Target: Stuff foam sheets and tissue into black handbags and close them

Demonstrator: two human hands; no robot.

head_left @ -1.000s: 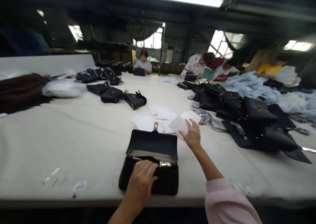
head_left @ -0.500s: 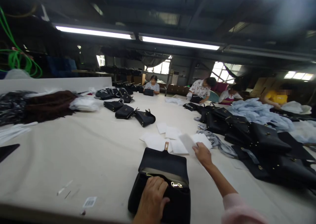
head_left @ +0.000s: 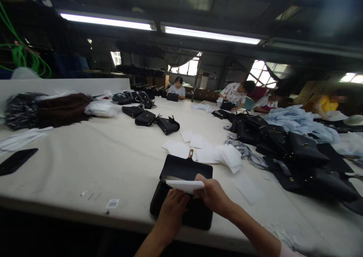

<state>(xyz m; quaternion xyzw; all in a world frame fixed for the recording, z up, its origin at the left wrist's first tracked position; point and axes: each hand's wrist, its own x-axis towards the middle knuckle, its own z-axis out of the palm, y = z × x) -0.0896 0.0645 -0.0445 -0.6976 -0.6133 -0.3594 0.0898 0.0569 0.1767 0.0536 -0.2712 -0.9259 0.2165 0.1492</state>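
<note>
A black handbag (head_left: 197, 215) lies on the table in front of me, its flap (head_left: 184, 168) folded back away from me and a gold-edged clasp tab at the flap's far end. My right hand (head_left: 211, 194) grips a white foam sheet (head_left: 184, 185) by its right end, over the mouth of the bag. At the front edge of that mouth is my left hand (head_left: 174, 208), fingers curled on the bag and just under the sheet. Whether the sheet reaches inside is hidden. Beyond the flap lie several loose white foam sheets (head_left: 205, 153).
Black handbags (head_left: 303, 151) with grey straps are heaped at the right, beside pale blue wrapping (head_left: 300, 123). More black bags (head_left: 146, 117) stand mid-table. Brown fabric (head_left: 65, 109), white gloves (head_left: 24, 138) and a dark flat object (head_left: 18, 160) lie left. Several people work at the far side.
My right hand has brought a white sheet from the pile back to the bag's mouth. My left hand stays at the bag's opening. The view has shifted slightly.
</note>
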